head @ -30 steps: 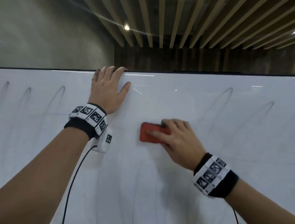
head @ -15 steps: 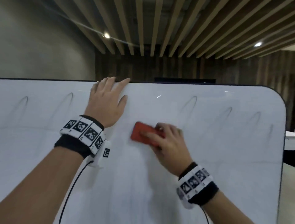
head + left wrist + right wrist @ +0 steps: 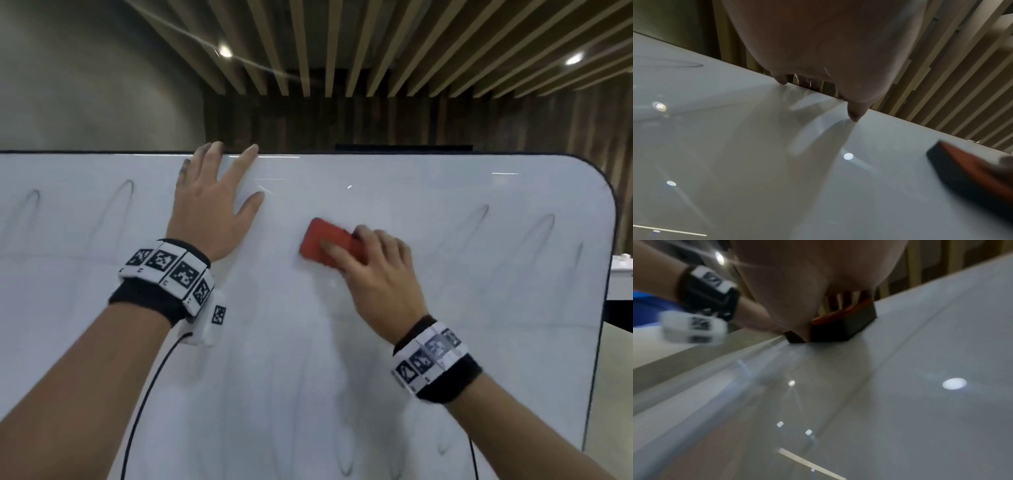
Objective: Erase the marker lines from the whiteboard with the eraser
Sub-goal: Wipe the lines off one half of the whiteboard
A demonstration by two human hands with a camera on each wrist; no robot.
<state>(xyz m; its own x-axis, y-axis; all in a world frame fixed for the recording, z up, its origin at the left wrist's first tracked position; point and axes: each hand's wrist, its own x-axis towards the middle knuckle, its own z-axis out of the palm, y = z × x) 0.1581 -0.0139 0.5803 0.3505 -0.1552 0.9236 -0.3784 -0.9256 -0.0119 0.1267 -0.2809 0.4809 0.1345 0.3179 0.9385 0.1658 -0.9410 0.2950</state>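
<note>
1. The right hand point(image 3: 373, 274) grips the red eraser point(image 3: 329, 245), fingers curled over its back and thumb along its side, and presses its dark felt face flat on the whiteboard point(image 3: 308, 377). The eraser sits in the upper middle of the board, below the top edge and well apart from the right edge.
2. The left hand point(image 3: 215, 209) lies flat and spread on the board, its fingertips point(image 3: 251, 150) at the top edge. It holds nothing; it appears to brace the board, and is best kept planted so the panel does not rock under the strokes.
3. Faint marker lines point(image 3: 474, 222) loop near the upper right corner, more loops point(image 3: 118, 202) show toward the left edge, and paler traces run down toward the bottom edge. The strip around the eraser looks clean.
4. Judged from this, the job is partway through. The nearest work is probably the loops toward the right corner.
5. Keep the felt fully flat; a tilted eraser touches by one edge only and leaves streaks.
6. Overlap each pass with the cleaned strip, and press firmly, since grey ghosting shows where pressure was likely light.
7. Ease off before the rounded right corner so the eraser does not slide off the edge.
</note>
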